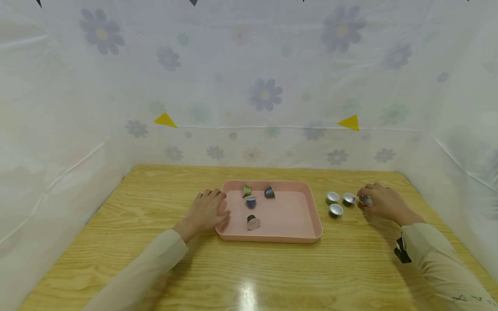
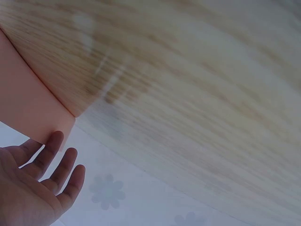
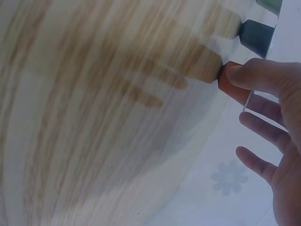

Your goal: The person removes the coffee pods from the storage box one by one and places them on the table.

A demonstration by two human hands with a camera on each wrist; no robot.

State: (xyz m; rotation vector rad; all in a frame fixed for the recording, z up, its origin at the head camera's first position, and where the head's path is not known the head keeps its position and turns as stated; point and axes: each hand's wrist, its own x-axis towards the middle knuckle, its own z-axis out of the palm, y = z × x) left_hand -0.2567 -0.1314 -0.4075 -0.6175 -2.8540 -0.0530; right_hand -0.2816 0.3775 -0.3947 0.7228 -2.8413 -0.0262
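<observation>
At the right of the table, my right hand point(image 1: 383, 202) pinches an orange coffee capsule point(image 3: 233, 84) between thumb and fingers, with the outer fingers spread away from it. The capsule's shiny lid faces up in the head view. Close beside it stand three more coffee capsules point(image 1: 349, 198) with silver lids upward; a dark one point(image 3: 257, 37) is nearest. My left hand point(image 1: 206, 210) rests at the left rim of a pink tray point(image 1: 268, 238), its fingers loosely extended along the wall point(image 2: 37, 108). One fingertip is hidden behind that wall.
Inside the tray lie a green capsule point(image 1: 247, 191), a blue capsule point(image 1: 250, 202), a dark grey capsule point(image 1: 269, 192) and a black capsule with a pinkish lid point(image 1: 253, 223). A flower-patterned white curtain point(image 1: 264, 142) encloses the wooden table point(image 1: 249, 268) at the back and sides.
</observation>
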